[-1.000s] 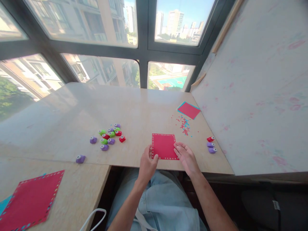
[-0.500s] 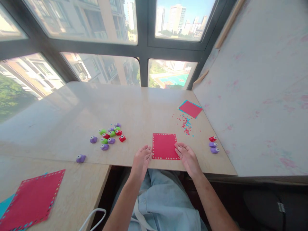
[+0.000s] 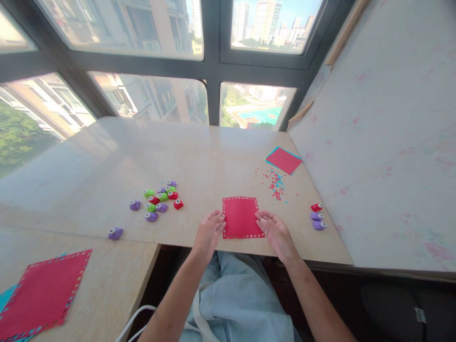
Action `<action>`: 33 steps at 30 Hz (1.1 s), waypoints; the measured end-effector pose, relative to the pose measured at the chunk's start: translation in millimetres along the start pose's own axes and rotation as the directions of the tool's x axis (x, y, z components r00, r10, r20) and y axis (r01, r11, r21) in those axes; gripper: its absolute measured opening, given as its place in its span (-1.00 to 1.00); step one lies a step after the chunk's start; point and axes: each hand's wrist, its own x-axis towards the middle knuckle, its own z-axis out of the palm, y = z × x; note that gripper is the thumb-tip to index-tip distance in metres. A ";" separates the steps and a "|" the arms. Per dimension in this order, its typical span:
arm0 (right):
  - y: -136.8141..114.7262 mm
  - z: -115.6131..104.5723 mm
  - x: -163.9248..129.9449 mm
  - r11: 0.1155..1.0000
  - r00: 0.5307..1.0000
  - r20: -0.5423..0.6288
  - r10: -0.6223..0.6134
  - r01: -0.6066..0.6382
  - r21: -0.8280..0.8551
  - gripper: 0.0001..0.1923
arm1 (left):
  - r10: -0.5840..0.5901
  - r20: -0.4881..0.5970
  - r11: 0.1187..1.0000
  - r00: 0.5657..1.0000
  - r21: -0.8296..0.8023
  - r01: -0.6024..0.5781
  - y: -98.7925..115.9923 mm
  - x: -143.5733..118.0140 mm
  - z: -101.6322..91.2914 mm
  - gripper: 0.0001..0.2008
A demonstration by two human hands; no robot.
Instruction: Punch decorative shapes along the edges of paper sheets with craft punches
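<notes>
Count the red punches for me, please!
4 red punches: on the left, one, a second right of it, and a third just below the second in the picture; the fourth is far right. None looks hidden.

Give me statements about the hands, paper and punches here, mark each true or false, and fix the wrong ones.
The left hand and right hand are at opposite sides of the central red sheet. True.
That sheet has holes only along its top edge. False: its bottom and sides have them too.
Red and blue paper bits lie near the small paper stack. True.
That stack has blue on top. False: red is on top.
All three punches at the right are purple. False: one red punch sits with two purple punches.
Another red sheet with punched edges lies at the lower left. True.
</notes>
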 end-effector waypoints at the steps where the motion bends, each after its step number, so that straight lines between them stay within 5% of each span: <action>1: -0.8 0.5 0.0 1.000 1.000 0.006 0.007 -0.007 0.003 -0.64 | 0.001 0.003 1.000 1.000 0.010 -0.001 0.2 0.4 -0.6 -0.77; 14: -3.2 5.2 1.0 0.997 0.996 0.076 0.038 -0.033 -0.070 -0.61 | 0.134 0.063 0.978 0.989 0.154 -0.142 -26.3 -4.1 6.7 -0.59; 24: 0.0 33.1 -9.7 0.995 0.985 0.144 0.090 -0.094 0.015 -0.62 | 0.275 0.175 0.937 0.945 0.172 -0.304 -55.6 -23.9 13.6 -0.43; 28: 0.9 42.6 -16.9 0.994 0.984 0.154 0.092 -0.100 0.042 -0.59 | 0.369 0.301 0.823 0.879 0.334 -0.460 -67.6 -34.9 13.9 -0.41; 33: -5.9 49.2 -24.8 0.994 0.985 0.141 0.100 -0.107 0.038 -0.54 | 0.475 0.440 0.550 0.762 0.527 -0.647 -78.8 -49.4 18.7 -0.40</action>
